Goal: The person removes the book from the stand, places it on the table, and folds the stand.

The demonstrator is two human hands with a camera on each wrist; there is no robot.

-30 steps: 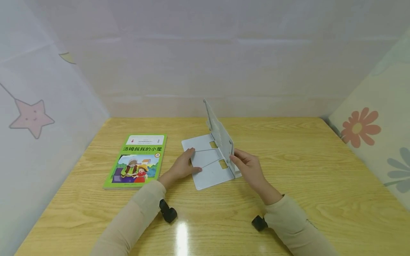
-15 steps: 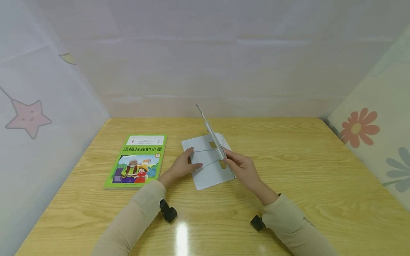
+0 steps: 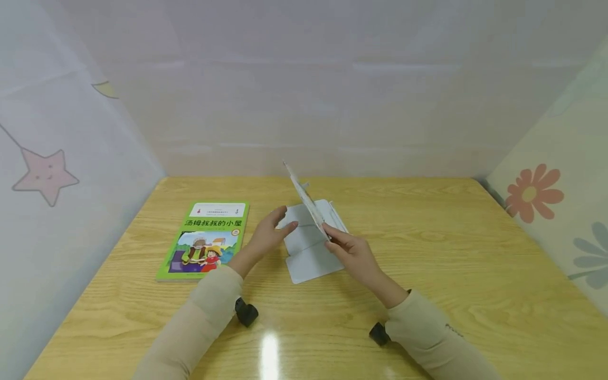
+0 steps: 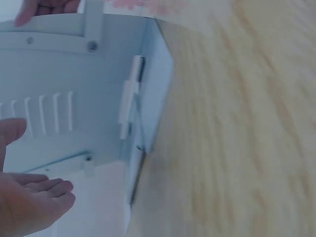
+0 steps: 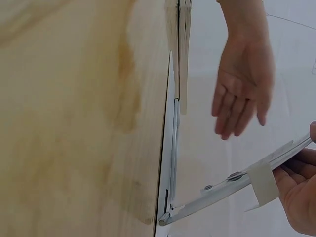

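A white metal folding book stand [image 3: 313, 264] lies on the table with its hinged panel [image 3: 303, 195] tipped up and leaning left over the flat base. My right hand [image 3: 353, 256] pinches the panel's near edge between thumb and fingers; the right wrist view shows this hand [image 5: 298, 195] on the panel's edge too. My left hand [image 3: 268, 235] is just off the base's left side, fingers extended and thumb apart, holding nothing. Its open palm [image 5: 244, 84] also shows in the right wrist view. Slots and a hinge bar [image 4: 131, 98] show on the panel's underside in the left wrist view.
A green-bordered picture book [image 3: 204, 243] lies flat to the left of the stand, close to my left forearm. The wooden table [image 3: 451, 248] extends to the right, with a pale cloth wall [image 3: 313, 105] behind it and printed cloth at both sides.
My right hand has moved left, tilting the stand's panel further down toward the left over the base. My left hand has let go of the base's left edge and lifted off it.
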